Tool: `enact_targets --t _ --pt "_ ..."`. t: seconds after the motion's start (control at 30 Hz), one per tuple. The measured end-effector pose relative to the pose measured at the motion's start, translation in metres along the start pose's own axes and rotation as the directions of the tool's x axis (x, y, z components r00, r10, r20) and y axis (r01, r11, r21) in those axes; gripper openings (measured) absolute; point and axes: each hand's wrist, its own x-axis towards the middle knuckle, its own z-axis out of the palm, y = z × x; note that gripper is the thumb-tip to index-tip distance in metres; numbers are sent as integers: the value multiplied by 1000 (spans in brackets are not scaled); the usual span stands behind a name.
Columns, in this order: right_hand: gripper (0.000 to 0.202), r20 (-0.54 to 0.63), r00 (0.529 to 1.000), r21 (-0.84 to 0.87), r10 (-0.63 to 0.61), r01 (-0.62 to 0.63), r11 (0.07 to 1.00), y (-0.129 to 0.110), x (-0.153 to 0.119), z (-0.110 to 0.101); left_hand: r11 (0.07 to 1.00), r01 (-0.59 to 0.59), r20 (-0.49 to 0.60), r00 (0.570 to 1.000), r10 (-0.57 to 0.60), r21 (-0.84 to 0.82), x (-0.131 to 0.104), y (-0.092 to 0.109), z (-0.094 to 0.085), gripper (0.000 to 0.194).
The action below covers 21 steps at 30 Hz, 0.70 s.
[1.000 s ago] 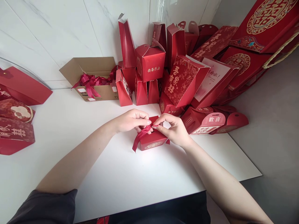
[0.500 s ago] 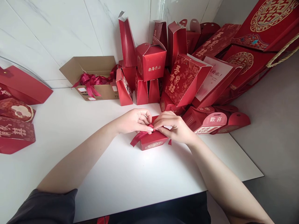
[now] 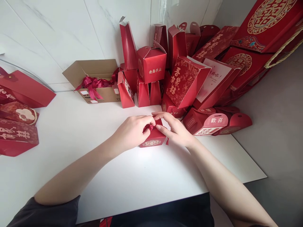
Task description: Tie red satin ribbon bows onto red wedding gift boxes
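Left hand [image 3: 130,130] pinching red ribbon [image 3: 149,127], right hand [image 3: 177,130] arched, grip unclear, white table [image 3: 109,183] beneath, marbled wall [image 3: 52,34] at twelve!

Open between forearms [image 3: 94,167] at the white table's [image 3: 137,179] near edge; blocked toward the far right corner by stacked red boxes [image 3: 183,82].

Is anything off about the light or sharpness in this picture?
Head view: a bright glare patch on the white table, just in front of the small red box; a soft shadow beside the right forearm; a pale reflection high on the wall tiles; the small print on the pink card is too soft to read; edges look stretched, probably by a wide lens.
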Motion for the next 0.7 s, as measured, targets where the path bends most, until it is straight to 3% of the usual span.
enact_targets --t 0.27,0.43,0.57,0.7 --pt "23 -76 992 43 100 -97 994 1 -1 3 980 -130 -170 973 156 152 -10 -12 11 29" --pt "21 -93 991 138 99 -86 987 -2 -4 10 985 -161 -309 935 174 68 -17 -26 14 23" --pt "20 -95 979 241 182 -154 958 -7 -4 19 972 -230 -419 888 187 -52 -19 -37 25 16" --pt "18 -60 966 362 250 -212 908 -10 -4 19 966 -258 -453 864 217 -30 -20 -38 34 16"
